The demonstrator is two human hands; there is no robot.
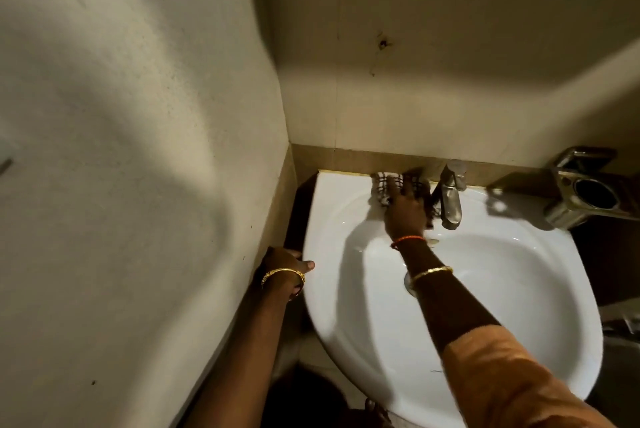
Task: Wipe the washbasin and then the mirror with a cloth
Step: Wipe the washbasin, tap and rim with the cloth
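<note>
**Basin wipe under way at back rim; mirror not yet reached**

Head view. The basin (485,289) is white, glossy, fixed in a corner against the wall (138,115). The right hand (405,209) presses a checked cloth (384,185) onto the back rim, just left of the tap (450,195). The fingers are spread flat over the cloth, pinning it down rather than gripping it in a fist. The cloth is blurred; its dark-and-light check is legible, its full extent is not. The left hand (284,271) braces on the basin's left edge, thumb on the rim, remaining fingers curled over the edge, holding nothing else.

Progress, as judged: the first stage is in hand. The bowl shows highlights and looks clean, but which parts have been wiped cannot be told. The right rim near the holder (585,199) appears unattended at present. No mirror is in view; that stage remains wholly outstanding.
</note>
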